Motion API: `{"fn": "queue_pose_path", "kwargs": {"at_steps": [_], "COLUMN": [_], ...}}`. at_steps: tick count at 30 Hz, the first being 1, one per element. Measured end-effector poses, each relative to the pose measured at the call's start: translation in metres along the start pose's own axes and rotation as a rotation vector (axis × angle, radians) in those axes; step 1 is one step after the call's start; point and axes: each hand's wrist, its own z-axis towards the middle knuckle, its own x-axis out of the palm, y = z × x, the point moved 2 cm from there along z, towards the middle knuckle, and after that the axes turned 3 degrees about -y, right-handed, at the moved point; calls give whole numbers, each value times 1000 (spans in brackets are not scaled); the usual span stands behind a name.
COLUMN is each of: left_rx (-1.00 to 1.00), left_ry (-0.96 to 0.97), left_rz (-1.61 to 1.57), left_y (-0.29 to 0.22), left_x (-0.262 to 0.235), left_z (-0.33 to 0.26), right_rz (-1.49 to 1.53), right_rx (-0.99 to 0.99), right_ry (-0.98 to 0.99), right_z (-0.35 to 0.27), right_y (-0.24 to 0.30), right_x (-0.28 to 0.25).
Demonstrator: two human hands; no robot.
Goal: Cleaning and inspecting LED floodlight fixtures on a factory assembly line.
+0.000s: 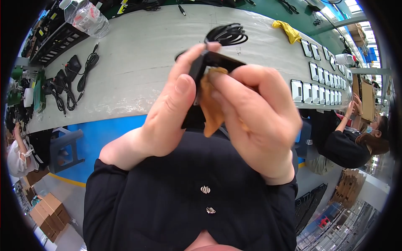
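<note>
My left hand (165, 108) grips a black box-shaped device (193, 118) above the near part of the table, its thumb along one side. In my right hand (266, 113) an orange-brown cloth (212, 112) is pinched and pressed against the device's face. The cloth hangs down below my fingers and covers much of that face. Just beyond the device is a coiled black cable (228, 34); whether it joins the device is hidden by my left fingers.
Black adapters with cables (67, 81) lie at the left of the table (138, 54), near a plastic bottle (88, 19) and a black crate (52, 42). A yellow cloth (287, 31) and rows of white-and-black square units (307, 91) sit right. A co-worker (351, 142) is at the right.
</note>
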Motion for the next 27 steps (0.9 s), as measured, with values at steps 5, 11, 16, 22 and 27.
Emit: {"fn": "queue_pose_path", "kwargs": {"at_steps": [5, 11, 16, 22, 27], "left_rx": [64, -33, -231, -434, -472], "left_ry": [-28, -129, -134, -4, 37], "left_rz": [88, -111, -331, -464, -567], "left_y": [-3, -7, 4, -2, -6], "left_x": [-3, 8, -6, -8, -2], "left_z": [3, 6, 5, 5, 3], "right_rz": [46, 89, 217, 293, 270], "right_rx": [126, 5, 121, 276, 230], "right_ry": [270, 23, 293, 320, 225], "right_z": [-5, 1, -7, -26, -28], "right_y": [1, -4, -1, -7, -12], "right_x": [-4, 4, -6, -58, -70]}}
